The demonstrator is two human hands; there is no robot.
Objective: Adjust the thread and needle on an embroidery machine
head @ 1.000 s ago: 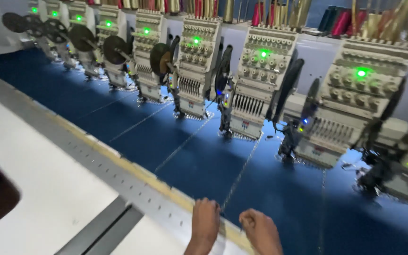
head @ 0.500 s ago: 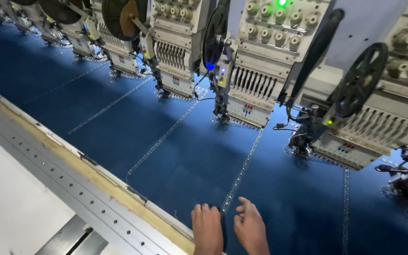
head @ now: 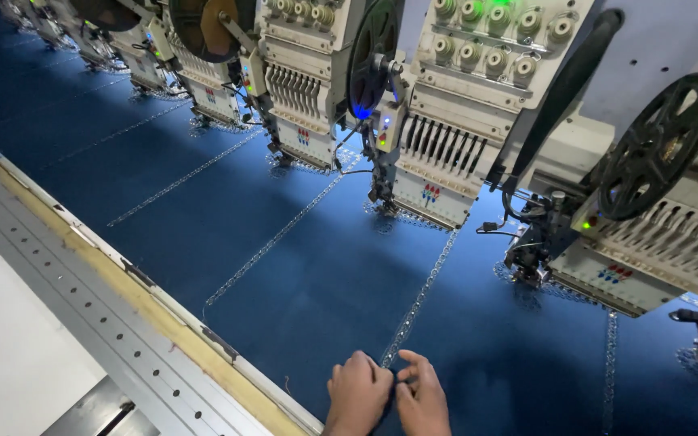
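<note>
Left hand (head: 358, 393) and right hand (head: 422, 397) side by side on blue cloth (head: 300, 274), fingers curled, pinching stitched line (head: 414, 307); firmness of grip unclear.

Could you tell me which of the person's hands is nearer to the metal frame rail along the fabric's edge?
Left. The left hand rests on the blue fabric on the side toward the frame rail. The right hand lies just beyond it, farther from the rail, by the stitched sequin line.
</note>
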